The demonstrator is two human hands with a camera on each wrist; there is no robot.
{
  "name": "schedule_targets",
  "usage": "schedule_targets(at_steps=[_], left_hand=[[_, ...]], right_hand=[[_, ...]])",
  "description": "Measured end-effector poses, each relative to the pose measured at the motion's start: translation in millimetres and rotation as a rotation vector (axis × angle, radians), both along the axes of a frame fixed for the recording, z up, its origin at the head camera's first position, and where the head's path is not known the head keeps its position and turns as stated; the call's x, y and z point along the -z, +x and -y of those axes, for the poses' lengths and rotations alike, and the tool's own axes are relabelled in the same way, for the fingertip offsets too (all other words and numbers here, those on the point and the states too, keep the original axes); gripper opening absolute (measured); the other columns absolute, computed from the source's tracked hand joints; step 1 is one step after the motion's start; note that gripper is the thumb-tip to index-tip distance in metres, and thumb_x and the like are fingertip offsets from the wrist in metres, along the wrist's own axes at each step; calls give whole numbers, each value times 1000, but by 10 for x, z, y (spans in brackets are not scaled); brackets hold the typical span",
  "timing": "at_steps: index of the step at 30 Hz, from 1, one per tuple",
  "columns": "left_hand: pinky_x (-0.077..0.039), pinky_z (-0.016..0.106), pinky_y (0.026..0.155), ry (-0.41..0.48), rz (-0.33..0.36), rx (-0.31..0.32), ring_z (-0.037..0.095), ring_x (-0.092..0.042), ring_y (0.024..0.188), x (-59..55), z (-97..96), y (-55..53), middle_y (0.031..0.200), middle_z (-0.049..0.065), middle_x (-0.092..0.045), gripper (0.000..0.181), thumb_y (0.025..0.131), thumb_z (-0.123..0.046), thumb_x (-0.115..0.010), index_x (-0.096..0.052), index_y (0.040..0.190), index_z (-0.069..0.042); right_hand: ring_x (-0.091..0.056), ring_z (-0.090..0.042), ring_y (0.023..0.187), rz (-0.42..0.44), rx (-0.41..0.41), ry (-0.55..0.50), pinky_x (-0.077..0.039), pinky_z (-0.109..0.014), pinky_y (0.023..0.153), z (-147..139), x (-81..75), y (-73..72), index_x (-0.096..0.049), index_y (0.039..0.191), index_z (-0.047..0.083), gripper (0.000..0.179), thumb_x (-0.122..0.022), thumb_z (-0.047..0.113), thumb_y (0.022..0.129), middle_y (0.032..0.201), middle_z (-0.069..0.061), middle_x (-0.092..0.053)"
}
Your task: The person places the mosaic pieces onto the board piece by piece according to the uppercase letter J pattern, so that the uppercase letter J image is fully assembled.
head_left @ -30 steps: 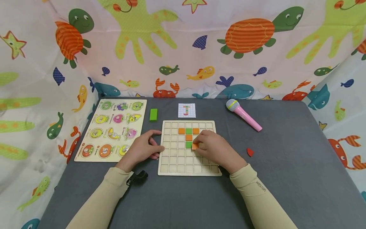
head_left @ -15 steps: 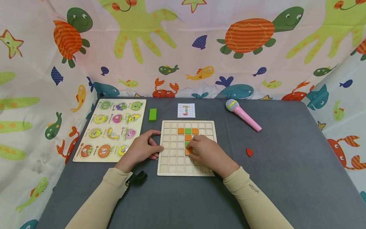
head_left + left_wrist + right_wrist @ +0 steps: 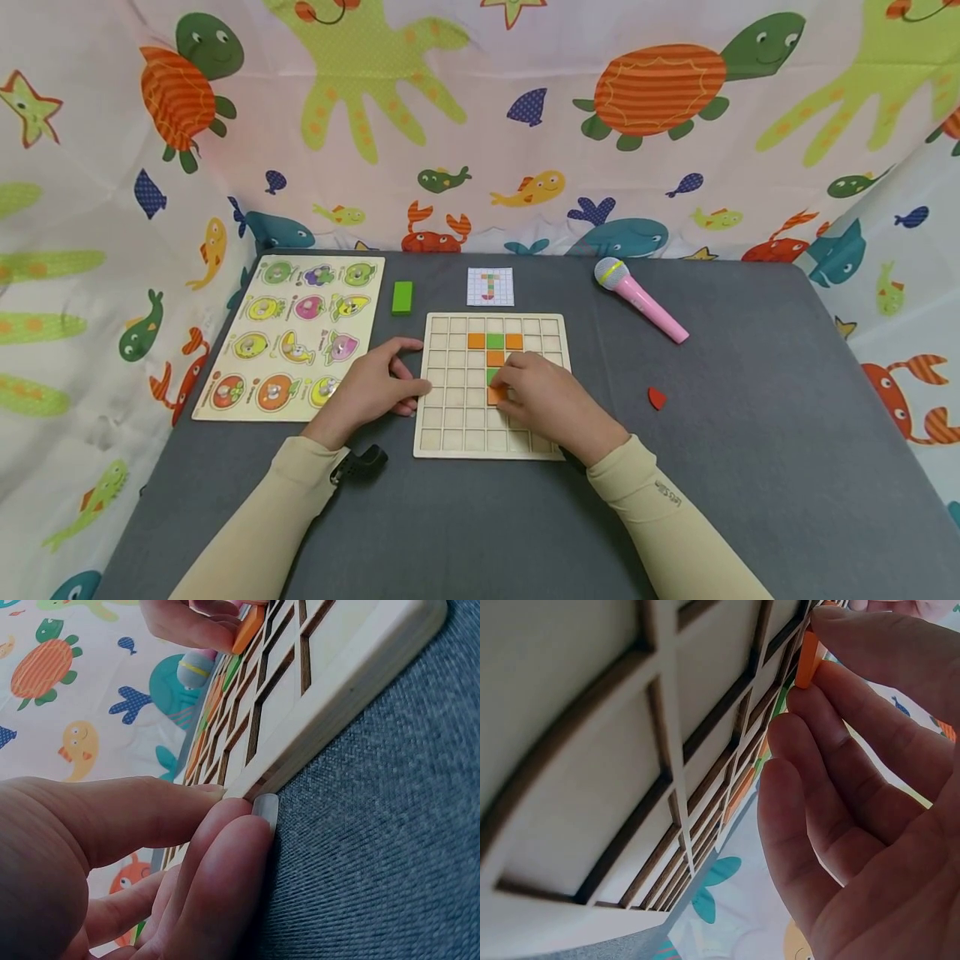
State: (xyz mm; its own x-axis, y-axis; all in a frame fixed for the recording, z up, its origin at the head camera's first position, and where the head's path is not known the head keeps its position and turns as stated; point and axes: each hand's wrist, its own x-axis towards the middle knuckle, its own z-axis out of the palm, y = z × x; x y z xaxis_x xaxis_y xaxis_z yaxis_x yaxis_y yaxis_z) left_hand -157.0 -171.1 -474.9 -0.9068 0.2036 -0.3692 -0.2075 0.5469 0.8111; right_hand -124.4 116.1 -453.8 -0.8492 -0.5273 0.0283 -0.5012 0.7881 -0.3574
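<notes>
A square wooden grid board (image 3: 453, 418) lies flat in front of me, with orange and green tiles in a T-like arrangement. My right hand (image 3: 551, 404) pinches an orange square tile (image 3: 807, 661) between thumb and index finger. The tile sits close over the grid, just below a green tile (image 3: 491, 376) partly covered by the fingers. At the board's left edge, my left hand (image 3: 371, 387) holds the rim; in the left wrist view the thumb is at the rim, with curled fingers beside its side. A small card (image 3: 491, 287) behind the board shows a coloured grid pattern.
On the left lies a fruit-picture puzzle board (image 3: 288, 337), partly behind the left hand. A green block (image 3: 402, 297) stands beside it. To the right are a pink toy microphone (image 3: 645, 304) and a small red piece (image 3: 657, 398). A patterned curtain borders the grey table (image 3: 750, 467).
The right hand has moved a little left with the orange tile, bringing it under the green tile in the same column. The left hand has stayed at the board's edge.
</notes>
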Motion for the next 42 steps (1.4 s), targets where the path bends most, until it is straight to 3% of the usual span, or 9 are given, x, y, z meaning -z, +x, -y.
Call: schedule_targets(at_steps=[25, 42], left_hand=[[-67, 32, 66, -15, 17, -7, 20, -77, 70, -33, -1, -9, 101, 14, -67, 70, 91, -25, -89, -55, 153, -21], [-67, 34, 66, -5, 15, 0, 21, -78, 70, 10, 8, -23, 100, 14, -68, 70, 91, -25, -88, -55, 152, -21]], right_hand=[[-61, -13, 93, -6, -13, -4, -60, -32, 81, 3, 6, -13, -82, 110, 15, 17, -85, 19, 94, 101, 1, -67], [-60, -13, 90, 1, -22, 0, -60, -32, 80, 7, 10, 1, -82, 106, 15, 13, -85, 17, 93, 98, 1, -66]])
